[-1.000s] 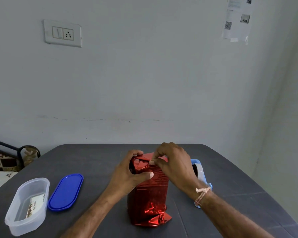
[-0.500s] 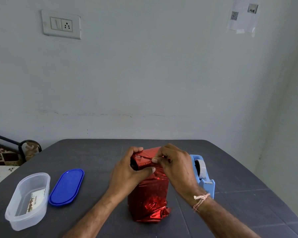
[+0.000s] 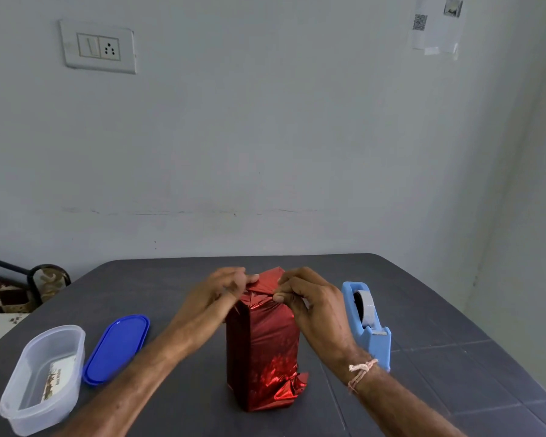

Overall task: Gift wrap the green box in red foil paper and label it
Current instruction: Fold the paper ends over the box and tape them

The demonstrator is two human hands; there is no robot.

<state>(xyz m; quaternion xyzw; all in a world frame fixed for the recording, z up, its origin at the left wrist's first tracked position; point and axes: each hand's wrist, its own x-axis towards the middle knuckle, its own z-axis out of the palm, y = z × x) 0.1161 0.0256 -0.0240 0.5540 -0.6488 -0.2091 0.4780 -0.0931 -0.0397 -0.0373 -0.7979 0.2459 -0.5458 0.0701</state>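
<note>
At box top, R side: right hand (image 3: 316, 305) pinches red foil (image 3: 262, 287) betw. thumb & forefinger at upper R corner; other fingers curled in behind.
At box top, L side: left hand (image 3: 215, 294) motion-blurred, fingertips at edge of the top foil flap; can't tell if it pinches the flap or only touches it.
R wrist: pale thread band (image 3: 361, 370) tied round it.
Foil top: flaps folded inward, one point sticking up at the back betw. the 2 hands.
Wrapped box (image 3: 265, 348): stands upright on its short end, centre of table, nr front edge; foil covers every side in view, so box colour doesn't show. Foil crumpled & bunched at bottom R corner, where it meets the tabletop.
Table (image 3: 438, 310): dark grey, rounded far corners.
R of box: light-blue tape dispenser (image 3: 375, 339), just beside R forearm, apart from box; tape roll (image 3: 364, 305) sits in it.
L of box: blue lid (image 3: 115, 350), oval, lying flat, well apart from box.
Further L: clear container (image 3: 16, 414), oval, open-topped, close beside the lid; printed card (image 3: 56, 378) inside on its floor, text too small to read.
Wall (image 3: 265, 137): pale, plain; switch-socket plate (image 3: 98, 47) upper L, paper sheet (image 3: 437, 26) w/ QR code upper R.
</note>
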